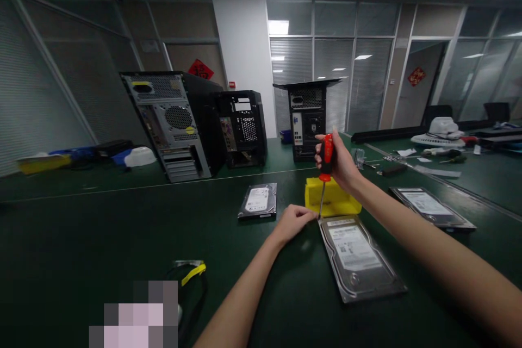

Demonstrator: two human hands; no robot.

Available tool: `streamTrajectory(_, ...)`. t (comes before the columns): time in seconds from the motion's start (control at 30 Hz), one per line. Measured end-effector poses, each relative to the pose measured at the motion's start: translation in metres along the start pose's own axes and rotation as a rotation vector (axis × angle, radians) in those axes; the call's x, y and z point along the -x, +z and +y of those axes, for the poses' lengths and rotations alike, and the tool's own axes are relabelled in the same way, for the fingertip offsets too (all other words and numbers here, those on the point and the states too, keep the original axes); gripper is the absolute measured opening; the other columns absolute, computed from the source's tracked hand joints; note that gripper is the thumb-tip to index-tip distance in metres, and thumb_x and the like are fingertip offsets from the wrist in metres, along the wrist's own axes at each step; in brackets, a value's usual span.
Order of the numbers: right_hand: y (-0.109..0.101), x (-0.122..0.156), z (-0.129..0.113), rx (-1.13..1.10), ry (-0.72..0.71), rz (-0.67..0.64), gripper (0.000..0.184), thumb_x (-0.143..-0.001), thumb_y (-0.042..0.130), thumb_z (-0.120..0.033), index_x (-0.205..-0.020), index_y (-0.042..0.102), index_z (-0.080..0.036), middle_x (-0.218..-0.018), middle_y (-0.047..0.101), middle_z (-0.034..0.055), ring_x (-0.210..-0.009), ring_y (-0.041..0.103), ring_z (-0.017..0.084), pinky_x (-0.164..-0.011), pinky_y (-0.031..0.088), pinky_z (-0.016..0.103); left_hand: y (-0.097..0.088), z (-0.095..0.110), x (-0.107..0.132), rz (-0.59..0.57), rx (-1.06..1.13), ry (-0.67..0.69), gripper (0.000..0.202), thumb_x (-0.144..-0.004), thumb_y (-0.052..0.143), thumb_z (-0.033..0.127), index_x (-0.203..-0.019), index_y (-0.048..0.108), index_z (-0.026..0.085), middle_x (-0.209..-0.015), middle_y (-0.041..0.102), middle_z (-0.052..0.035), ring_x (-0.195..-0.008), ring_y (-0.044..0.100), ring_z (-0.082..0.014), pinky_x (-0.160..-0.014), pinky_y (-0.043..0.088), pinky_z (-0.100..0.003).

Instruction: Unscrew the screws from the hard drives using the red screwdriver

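Note:
My right hand [340, 160] is wrapped round the red and black handle of a screwdriver [327, 155], which stands nearly upright. Its tip meets the far left corner of a hard drive [359, 258] that lies label up on the green table. Beside that tip is my left hand [297, 221], its fingers closed together at the drive's corner; what they pinch, if anything, is too small to make out. Just behind the drive sits a yellow plastic bin [332, 198], partly hidden by my right hand and the screwdriver.
Other hard drives lie left [258, 200] and right [432, 207]. Computer cases [175, 125] stand along the back, one of them a bare black case [240, 128]. Loose tools and a white cap [440, 130] are at the far right. A yellow-ended strap [193, 273] lies front left, near a pixelated patch.

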State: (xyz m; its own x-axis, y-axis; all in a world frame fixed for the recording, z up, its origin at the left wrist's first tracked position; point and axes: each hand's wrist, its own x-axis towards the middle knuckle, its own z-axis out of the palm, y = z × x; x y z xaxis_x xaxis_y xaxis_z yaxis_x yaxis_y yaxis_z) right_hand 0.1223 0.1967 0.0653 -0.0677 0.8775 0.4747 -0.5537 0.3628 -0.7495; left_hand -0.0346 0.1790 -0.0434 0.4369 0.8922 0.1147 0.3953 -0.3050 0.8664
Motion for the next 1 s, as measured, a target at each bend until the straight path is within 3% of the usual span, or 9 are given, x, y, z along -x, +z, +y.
streamTrajectory(0.17, 0.003, -0.006, 0.01, 0.045, -0.061, 0.048, 0.033, -0.066, 0.066, -0.044, -0.079, 0.048, -0.02, -0.059, 0.05, -0.0074, -0.044, 0.047, 0.005, -0.038, 0.039, 0.016, -0.001, 0.001, 0.001, 0.011, -0.002, 0.0, 0.038, -0.072, 0.052, 0.043, -0.078, 0.07, 0.009, -0.047, 0.046, 0.0032, -0.045, 0.034, -0.0065, -0.047, 0.024, -0.02)
streamTrajectory(0.37, 0.006, -0.005, 0.009, -0.043, 0.046, -0.065, 0.038, -0.074, 0.049, -0.055, -0.085, 0.051, -0.019, -0.066, 0.051, -0.0042, -0.047, 0.048, 0.006, -0.038, 0.04, 0.017, -0.002, 0.003, 0.002, 0.022, 0.004, 0.005, 0.039, -0.072, 0.053, 0.043, -0.075, 0.069, 0.008, -0.047, 0.046, 0.0031, -0.045, 0.034, -0.0064, -0.047, 0.024, -0.02)
streamTrajectory(0.57, 0.011, -0.001, 0.011, 0.021, -0.05, -0.013, 0.032, -0.068, 0.063, -0.044, -0.08, 0.045, -0.021, -0.067, 0.051, -0.0065, -0.045, 0.044, 0.005, -0.037, 0.037, 0.015, -0.003, 0.003, 0.001, 0.02, 0.0, -0.001, 0.038, -0.073, 0.052, 0.041, -0.079, 0.069, 0.007, -0.046, 0.046, 0.003, -0.045, 0.035, -0.0069, -0.047, 0.025, -0.02)
streamTrajectory(0.8, 0.013, 0.001, 0.009, -0.08, 0.022, -0.108, 0.046, -0.076, 0.039, -0.061, -0.081, 0.053, -0.018, -0.062, 0.049, -0.0038, -0.042, 0.045, 0.006, -0.037, 0.039, 0.017, -0.003, 0.004, 0.0, 0.013, -0.012, 0.0, 0.037, -0.074, 0.051, 0.039, -0.08, 0.069, 0.008, -0.048, 0.048, 0.002, -0.045, 0.035, -0.007, -0.047, 0.025, -0.02)
streamTrajectory(1.0, 0.018, 0.002, 0.011, 0.064, -0.054, -0.008, 0.037, -0.066, 0.06, -0.053, -0.076, 0.047, -0.02, -0.055, 0.048, -0.0069, -0.037, 0.04, 0.005, -0.033, 0.034, 0.016, -0.004, 0.004, 0.0, 0.004, 0.03, -0.046, 0.038, -0.071, 0.053, 0.041, -0.079, 0.069, 0.007, -0.046, 0.046, 0.0029, -0.043, 0.033, -0.0064, -0.045, 0.023, -0.02)
